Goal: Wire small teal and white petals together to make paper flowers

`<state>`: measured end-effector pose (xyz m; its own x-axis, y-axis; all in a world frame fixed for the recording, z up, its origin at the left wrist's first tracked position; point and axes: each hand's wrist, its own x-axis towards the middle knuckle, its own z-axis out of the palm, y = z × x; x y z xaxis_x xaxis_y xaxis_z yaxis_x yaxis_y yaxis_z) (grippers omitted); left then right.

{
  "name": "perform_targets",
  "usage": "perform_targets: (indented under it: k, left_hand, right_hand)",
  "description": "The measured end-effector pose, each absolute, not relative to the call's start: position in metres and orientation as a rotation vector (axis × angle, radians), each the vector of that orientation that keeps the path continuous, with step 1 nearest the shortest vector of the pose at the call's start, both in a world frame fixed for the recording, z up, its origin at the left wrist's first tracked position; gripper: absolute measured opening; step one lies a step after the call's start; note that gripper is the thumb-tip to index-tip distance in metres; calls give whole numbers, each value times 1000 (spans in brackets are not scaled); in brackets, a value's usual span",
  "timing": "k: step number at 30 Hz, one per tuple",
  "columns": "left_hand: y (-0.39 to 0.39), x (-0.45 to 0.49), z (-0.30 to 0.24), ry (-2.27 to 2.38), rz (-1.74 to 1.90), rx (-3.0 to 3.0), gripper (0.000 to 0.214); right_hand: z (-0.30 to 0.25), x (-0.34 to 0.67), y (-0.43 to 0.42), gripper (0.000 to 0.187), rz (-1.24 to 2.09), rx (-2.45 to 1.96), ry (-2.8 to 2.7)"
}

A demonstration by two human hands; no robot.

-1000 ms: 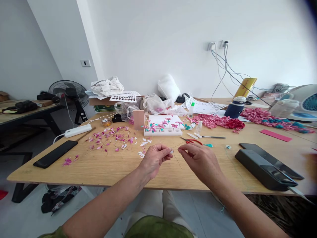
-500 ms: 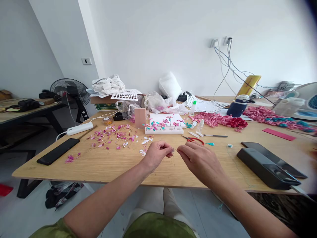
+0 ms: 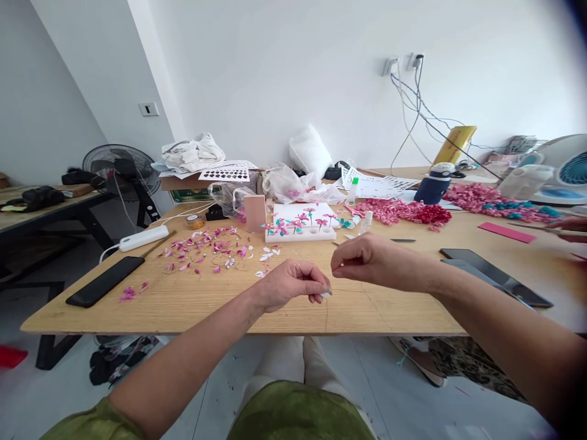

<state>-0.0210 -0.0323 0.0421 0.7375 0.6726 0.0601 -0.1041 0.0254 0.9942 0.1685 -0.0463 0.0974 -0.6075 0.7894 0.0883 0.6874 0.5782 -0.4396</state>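
My left hand [image 3: 293, 286] is closed in a pinch on a small white petal [image 3: 326, 294], which shows at the fingertips above the table's front edge. A very thin thread or wire [image 3: 348, 290] trails from that pinch, partly hanging down and partly running right beneath my other hand. Just above and to the right, my right hand [image 3: 367, 260] has thumb and fingers pressed together; what they hold, if anything, is too small to tell. Loose white petals [image 3: 261, 274] and scattered pink petals [image 3: 215, 247] lie left of my hands. Pink and teal flowers [image 3: 300, 221] stand in a white foam block [image 3: 298, 236].
A black phone [image 3: 105, 281] and a white power strip [image 3: 143, 238] lie at left. Behind my right arm are a dark tablet-like device [image 3: 509, 278], a pink strip [image 3: 505, 233] and a blue bottle [image 3: 433, 183]. Another person's hand [image 3: 575, 229] reaches in at far right.
My right hand has risen and turned, now covering the red pliers. My left hand has moved slightly right and down with the petal. Another person's hand has appeared at the right edge.
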Motion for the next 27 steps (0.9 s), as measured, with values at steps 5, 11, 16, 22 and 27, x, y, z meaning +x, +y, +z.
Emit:
perform_targets:
  k: [5,11,16,22,27]
  left_hand:
    - [-37,-19,38,434,758,1195,12]
    - [-30,-15,30,539,1038,1080,12]
    - [-28,-12,29,698,1153,1151,13]
    - [-28,-7,31,821,1229,1279,13]
    - [-29,-4,29,816,1242,1304,14]
  right_hand:
    - [77,171,-35,19,1063,-1074,-2181]
    - [40,156,-43,21,740,-1188,-1975]
    - [39,147,-53,21,81,-1335,-2184]
    - [47,143,-60,24,-149,-1360,-2308]
    - [39,141,-57,17,293,-1470,-1911]
